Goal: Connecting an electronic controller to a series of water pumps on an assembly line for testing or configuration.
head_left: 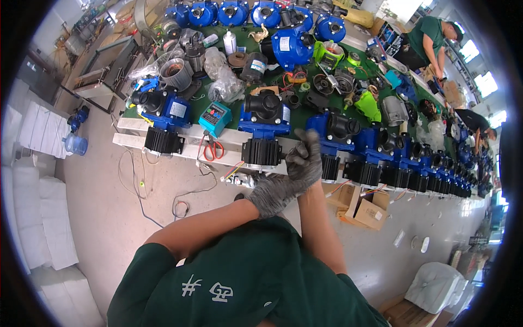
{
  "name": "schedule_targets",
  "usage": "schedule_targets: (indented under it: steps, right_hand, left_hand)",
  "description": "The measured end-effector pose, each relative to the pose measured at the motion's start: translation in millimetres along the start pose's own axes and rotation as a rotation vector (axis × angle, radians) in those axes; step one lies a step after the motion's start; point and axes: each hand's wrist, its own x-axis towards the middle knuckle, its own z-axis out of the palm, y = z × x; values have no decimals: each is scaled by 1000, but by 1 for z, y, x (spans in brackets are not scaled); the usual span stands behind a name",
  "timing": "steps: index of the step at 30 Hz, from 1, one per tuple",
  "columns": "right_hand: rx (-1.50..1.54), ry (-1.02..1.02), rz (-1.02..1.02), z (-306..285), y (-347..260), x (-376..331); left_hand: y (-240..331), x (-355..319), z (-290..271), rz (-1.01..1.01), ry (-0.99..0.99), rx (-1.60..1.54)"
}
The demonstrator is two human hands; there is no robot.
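White wrapped stacks (41, 212) stand on the floor at the far left, with a clear blue water bottle (76, 145) near them. Next comes the long green-topped surface (128, 140) with its pale front edge, where a blue pump (175, 110) with a black finned motor sits at the near left corner. Just right of it, a teal box (216, 117) stands near the edge, and red-handled scissors (213, 151) lie below it. The middle pump (266, 126), blue with a black top, sits at the front edge, its finned motor toward the person and coloured wires trailing from it.

Just right of this motor, the hands, in grey gloves, are pressed together: the left hand (273, 195) lies against the right hand (304, 163) around its wrist, and the right hand's fingers are bent. Whether the left fingers pinch the glove, I cannot tell. Behind the right hand is another blue pump (332, 129); open cardboard boxes (362, 208) sit below. A row of similar pumps (393, 155) runs rightward along the edge, and a person in green (427, 41) leans over the far side.
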Motion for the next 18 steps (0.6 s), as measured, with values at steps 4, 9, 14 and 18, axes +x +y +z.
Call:
schedule_targets:
  steps: [4, 9, 14, 18]
  right_hand:
    - [549, -522, 2, 53, -50, -29]
    - [822, 255, -95, 49, -55, 1]
    - [822, -586, -118, 53, -44, -9]
    - [359, 33, -445, -1, -25, 1]
  left_hand:
    - [3, 18, 8, 111, 125, -135]
    - [24, 33, -17, -11, -120, -60]
    - [26, 33, -8, 194, -114, 195]
    - [13, 17, -3, 332, 69, 66]
